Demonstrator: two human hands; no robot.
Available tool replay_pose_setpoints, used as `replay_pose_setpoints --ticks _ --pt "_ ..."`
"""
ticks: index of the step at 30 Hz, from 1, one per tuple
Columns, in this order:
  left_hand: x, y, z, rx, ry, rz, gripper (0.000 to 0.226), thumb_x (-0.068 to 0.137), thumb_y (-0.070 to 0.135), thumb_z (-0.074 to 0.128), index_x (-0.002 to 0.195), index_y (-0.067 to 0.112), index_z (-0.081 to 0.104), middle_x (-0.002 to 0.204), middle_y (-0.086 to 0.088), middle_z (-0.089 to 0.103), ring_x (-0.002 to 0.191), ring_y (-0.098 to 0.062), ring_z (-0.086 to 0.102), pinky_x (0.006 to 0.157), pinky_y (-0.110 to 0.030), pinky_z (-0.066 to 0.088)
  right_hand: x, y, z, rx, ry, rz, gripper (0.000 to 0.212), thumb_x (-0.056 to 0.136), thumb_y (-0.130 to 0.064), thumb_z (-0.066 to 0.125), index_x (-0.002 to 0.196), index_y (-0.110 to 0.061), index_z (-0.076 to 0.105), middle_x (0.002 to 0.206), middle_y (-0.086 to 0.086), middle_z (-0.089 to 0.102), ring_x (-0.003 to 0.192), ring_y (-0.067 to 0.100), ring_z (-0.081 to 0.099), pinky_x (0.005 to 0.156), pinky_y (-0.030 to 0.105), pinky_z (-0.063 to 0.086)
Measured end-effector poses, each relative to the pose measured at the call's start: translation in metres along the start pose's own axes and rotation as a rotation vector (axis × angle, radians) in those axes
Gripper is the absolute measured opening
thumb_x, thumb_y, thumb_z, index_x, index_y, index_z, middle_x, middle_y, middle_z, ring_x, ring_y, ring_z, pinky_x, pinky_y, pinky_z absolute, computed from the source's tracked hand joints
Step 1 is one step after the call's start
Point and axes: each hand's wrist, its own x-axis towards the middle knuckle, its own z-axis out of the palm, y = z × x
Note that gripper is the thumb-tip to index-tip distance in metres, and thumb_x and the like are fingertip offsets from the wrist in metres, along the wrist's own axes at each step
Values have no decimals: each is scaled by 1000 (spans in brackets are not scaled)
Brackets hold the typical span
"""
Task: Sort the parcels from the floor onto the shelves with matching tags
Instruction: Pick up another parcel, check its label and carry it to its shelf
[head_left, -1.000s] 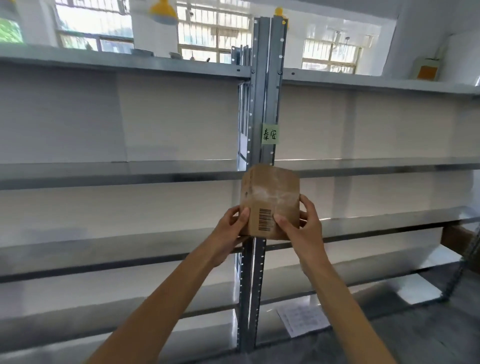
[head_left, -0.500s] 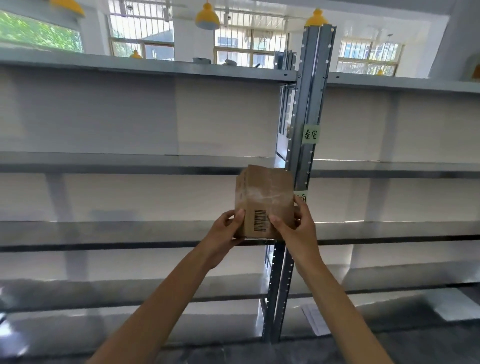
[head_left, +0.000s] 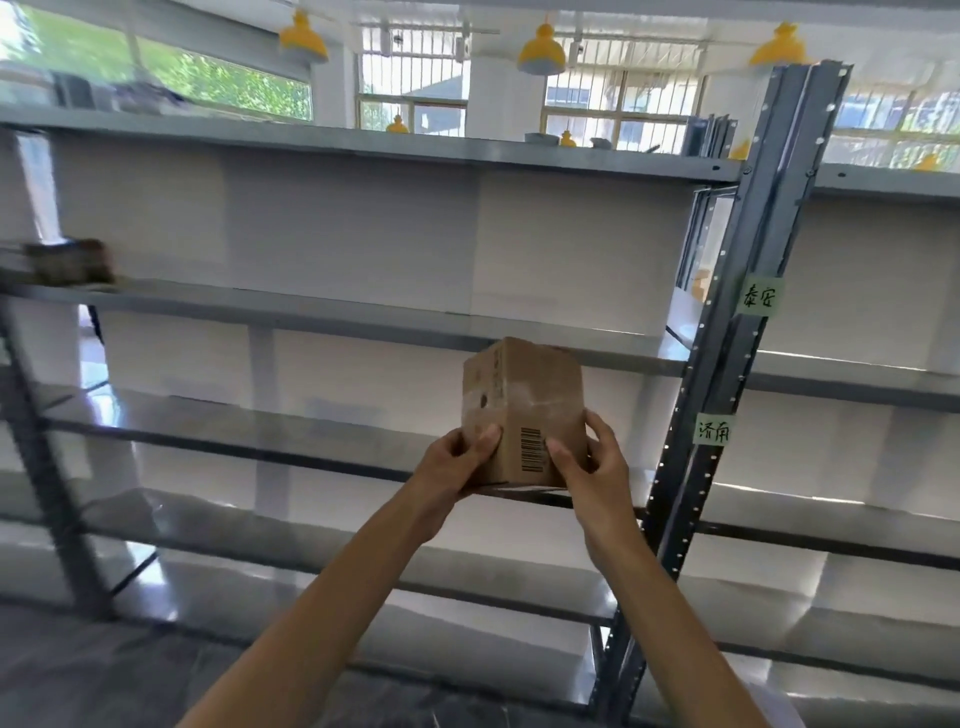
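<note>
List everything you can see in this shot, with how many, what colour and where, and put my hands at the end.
cardboard parcel: one, brown with a barcode, held in front of the third shelf down, left of the post
dark box: one, brownish and blurred, far left on the second shelf down
metal shelves: several tiers, grey, across the view
upright post: one, dark grey, right of centre
paper tags: two, pale green with handwriting, on the post, one above the other
hanging lamps: several, yellow, by the windows behind
left hand: on the parcel's left side
right hand: on its right side
</note>
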Motion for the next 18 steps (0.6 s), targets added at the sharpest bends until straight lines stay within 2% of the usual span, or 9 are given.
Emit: replay_pose_setpoints --ticks 2,4,7,8,11,13,15,18 --pt "-2 1 -12 -17 79 17 79 65 53 64 132 16 43 127 -6 56 110 -21 57 87 -31 52 8 6 15 40 -56 35 57 90 -25 58 140 -28 32 138 4 47 111 16 53 77 19 49" --pt "-2 3 -26 -33 155 41 81 65 49 68 134 18 39 131 -5 53 114 -23 55 91 -34 51 16 10 33 66 -110 57 52 92 -24 56 138 -27 35 140 2 46 110 13 50 75 17 45" --pt "0 7 -48 -62 232 63 70 73 41 70 133 21 38 128 -2 52 107 -17 56 78 -25 51 24 14 63 110 -197 70 36 93 -30 51 128 -31 40 138 -1 47 114 15 50 79 20 43" --pt "2 10 -56 -63 258 64 70 74 40 70 133 21 38 127 -2 52 106 -16 56 78 -24 50 27 15 74 126 -227 73 39 93 -35 49 130 -30 40 137 -2 48 116 16 50 80 20 43" --pt "9 18 -80 -34 321 73 76 72 40 72 135 19 36 128 -4 52 112 -21 55 92 -33 49 39 11 105 140 -327 80 63 85 -51 49 140 -30 30 140 -3 44 113 12 49 85 21 42" --pt "13 25 -95 -19 369 98 73 74 38 72 134 18 37 127 -4 54 112 -22 55 99 -38 47 49 6 123 131 -405 62 76 75 -59 51 141 -32 26 141 -3 43 112 11 48 82 16 43" --pt "18 29 -109 -18 421 134 72 73 39 72 134 17 39 125 -5 55 112 -22 56 100 -40 47 61 3 138 123 -467 33 82 70 -61 54 141 -32 26 141 -3 43 111 10 49 75 11 43" --pt "23 32 -124 -28 457 180 78 66 44 73 132 16 41 124 -6 55 112 -23 55 98 -38 48 78 4 157 105 -521 5 83 69 -60 56 140 -30 26 141 0 43 118 15 49 85 21 46"
